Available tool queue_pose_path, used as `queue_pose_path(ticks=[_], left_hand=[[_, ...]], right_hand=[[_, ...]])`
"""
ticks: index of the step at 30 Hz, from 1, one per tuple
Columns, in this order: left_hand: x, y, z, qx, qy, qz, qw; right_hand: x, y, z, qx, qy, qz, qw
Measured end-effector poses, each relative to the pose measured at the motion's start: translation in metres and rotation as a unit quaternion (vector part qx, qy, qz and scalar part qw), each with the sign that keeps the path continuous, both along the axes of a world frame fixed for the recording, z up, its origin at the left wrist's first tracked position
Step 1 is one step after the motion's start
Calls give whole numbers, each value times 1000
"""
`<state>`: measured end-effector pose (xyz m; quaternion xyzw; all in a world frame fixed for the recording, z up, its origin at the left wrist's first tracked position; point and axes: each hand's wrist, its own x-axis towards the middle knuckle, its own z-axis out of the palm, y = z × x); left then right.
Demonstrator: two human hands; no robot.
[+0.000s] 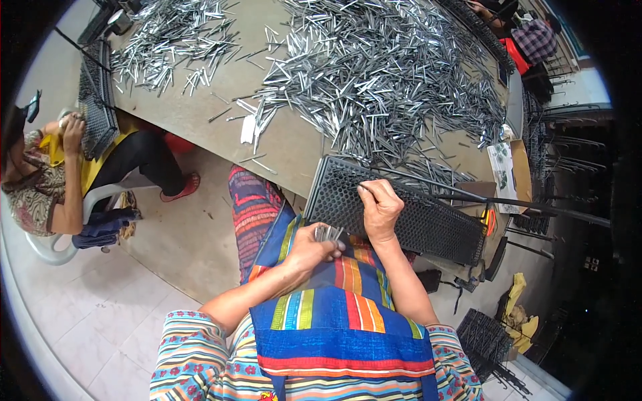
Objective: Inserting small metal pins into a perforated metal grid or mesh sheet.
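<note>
A broad brown tabletop point(200, 100) carries a dense heap of short silvery metal pins point(381, 73), with a thinner scatter of the same pins point(167, 40) toward its far left corner and one small white card point(248, 128) lying flat among the strays. Leaning between the table's near edge and the person's lap is a long black perforated metal tray point(414, 214), its face a fine grid of small round holes. The right hand point(381, 210) rests on this tray, fingers pinched narrowly on what looks like one pin at a hole near the upper edge. The left hand point(311, 248) hovers just below the tray over a striped apron, curled around a small bundle of silvery pins point(329, 233). Black rods point(535, 206) run off the tray's right end past a flat pale packet point(501, 167) at the table's corner. At the left, another seated person point(60, 174) holds a similar black tray point(97, 107).
</note>
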<state>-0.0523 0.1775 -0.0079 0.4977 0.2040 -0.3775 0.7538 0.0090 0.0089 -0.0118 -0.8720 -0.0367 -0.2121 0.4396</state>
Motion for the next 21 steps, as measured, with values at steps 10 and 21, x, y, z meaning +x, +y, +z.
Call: queue_pose_path(ticks=[10,21], left_hand=[[7,-7,-4,-39,46,77,995],[16,-11,2,-54,68,119,989]], right_hand=[[-2,0,-2,-46,62,4,997],[-16,0,6,-9,127,6,992]])
